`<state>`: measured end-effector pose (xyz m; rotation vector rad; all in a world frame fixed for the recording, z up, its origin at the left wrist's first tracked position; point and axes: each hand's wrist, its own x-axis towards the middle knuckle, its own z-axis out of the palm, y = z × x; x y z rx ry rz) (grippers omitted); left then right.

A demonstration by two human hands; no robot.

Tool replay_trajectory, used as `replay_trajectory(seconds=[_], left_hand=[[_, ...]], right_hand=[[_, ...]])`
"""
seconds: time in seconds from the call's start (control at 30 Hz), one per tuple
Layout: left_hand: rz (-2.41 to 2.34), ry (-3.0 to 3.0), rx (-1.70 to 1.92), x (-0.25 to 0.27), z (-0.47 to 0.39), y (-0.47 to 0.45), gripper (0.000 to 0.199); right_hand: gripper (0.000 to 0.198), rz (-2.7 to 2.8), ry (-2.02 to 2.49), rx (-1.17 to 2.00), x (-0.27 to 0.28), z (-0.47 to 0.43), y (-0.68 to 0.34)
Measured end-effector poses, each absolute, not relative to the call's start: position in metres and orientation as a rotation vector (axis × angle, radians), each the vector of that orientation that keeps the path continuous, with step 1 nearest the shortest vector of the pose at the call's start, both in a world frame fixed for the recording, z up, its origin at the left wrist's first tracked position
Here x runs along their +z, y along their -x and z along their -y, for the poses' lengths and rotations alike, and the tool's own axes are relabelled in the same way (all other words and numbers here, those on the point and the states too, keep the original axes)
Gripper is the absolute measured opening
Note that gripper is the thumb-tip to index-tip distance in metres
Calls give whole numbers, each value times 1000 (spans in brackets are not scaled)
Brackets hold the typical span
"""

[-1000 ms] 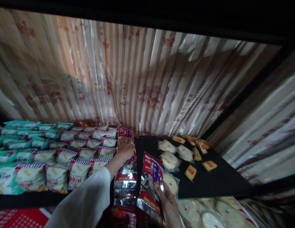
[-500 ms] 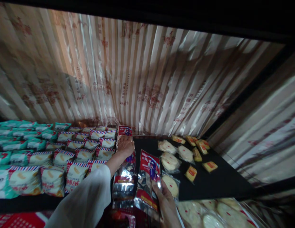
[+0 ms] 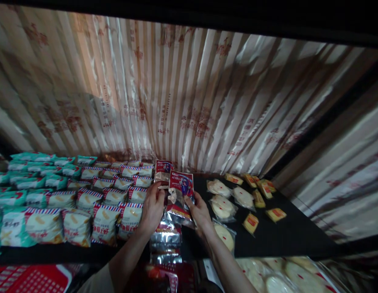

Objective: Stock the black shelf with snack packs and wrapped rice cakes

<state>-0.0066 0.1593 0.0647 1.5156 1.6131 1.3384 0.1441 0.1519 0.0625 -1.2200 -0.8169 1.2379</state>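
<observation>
Packet over overlapping row | right hand pinches it; left hand alongside, grip unclear | I judge placing underway; next move needs edges aligned

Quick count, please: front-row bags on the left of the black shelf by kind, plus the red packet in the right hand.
Striped-top snack bags: 4
Teal snack bags: 2, one cut off by the picture's left edge
Red packet in the right hand: 1
Total: 7
</observation>
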Motion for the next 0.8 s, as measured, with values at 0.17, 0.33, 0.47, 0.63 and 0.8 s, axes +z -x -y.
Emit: replay_trajectory(seconds=[0.17,0.33,0.47,0.63,0.8], left_hand=[[-1439,-1376,1481,35,-144,4,32],[-1564,-1354,1509,22,-147,4,30],[-1656,-1402,1394,25,-148,3,34],[-1718,-1500,1262,32,-144,0,43],[-1730,-1535,1160,39,-140,-2,48]], right_hand=[[47,1175,1374,941,65,-188,-125],[56,1455,1578,756,64,-204,-118],[50,1608,1672,651,64,-209,-116],[41,1718,1785,477,63,-208,-112],[41,1792,1894,390,63,-204,-110]])
